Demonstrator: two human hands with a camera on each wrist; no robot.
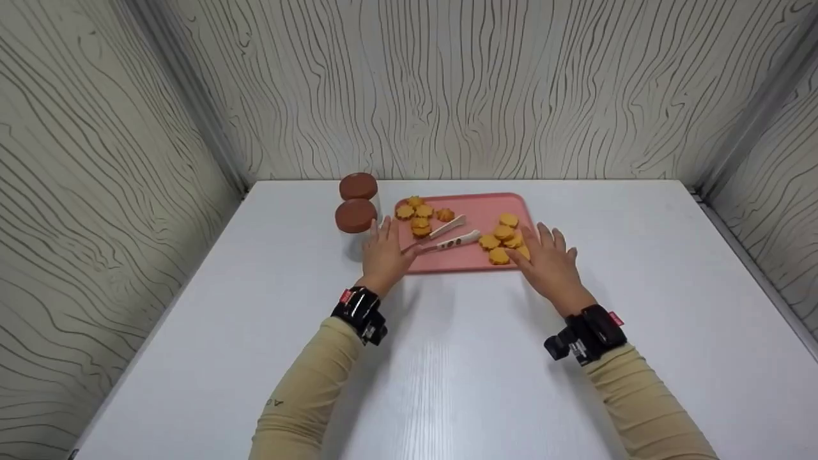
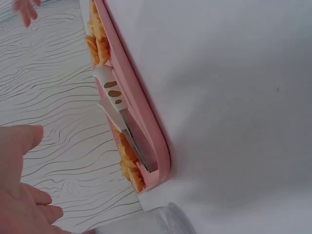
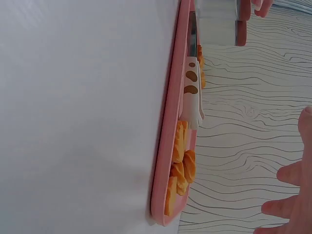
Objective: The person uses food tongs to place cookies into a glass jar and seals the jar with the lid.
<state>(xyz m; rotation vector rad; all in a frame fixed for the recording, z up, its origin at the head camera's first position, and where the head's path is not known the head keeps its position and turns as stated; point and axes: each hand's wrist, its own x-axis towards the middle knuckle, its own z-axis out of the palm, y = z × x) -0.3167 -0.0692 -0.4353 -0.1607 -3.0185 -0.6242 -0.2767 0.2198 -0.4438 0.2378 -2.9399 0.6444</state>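
A pink tray (image 1: 460,265) lies on the table with two groups of small golden cookies: one group (image 1: 422,211) at its left, the other (image 1: 503,232) at its right. Between them lies a pair of metal tongs (image 1: 459,241) with white, brown-spotted paw-shaped ends, its metal arms converging to the left. My left hand (image 1: 385,255) hovers by the tray's left front corner, fingers extended, holding nothing. Close beside it stand two clear jars with brown lids, the front jar (image 1: 356,216) and the back jar (image 1: 358,186). Over the tray's right edge, my right hand (image 1: 551,265) spreads its fingers, also holding nothing.
The white table (image 1: 460,358) ends at a wood-grain-patterned wall (image 1: 447,89) behind the tray. Similar panels stand at the left and right sides. Each wrist wears a black camera band, the left band (image 1: 360,313) and the right band (image 1: 591,333).
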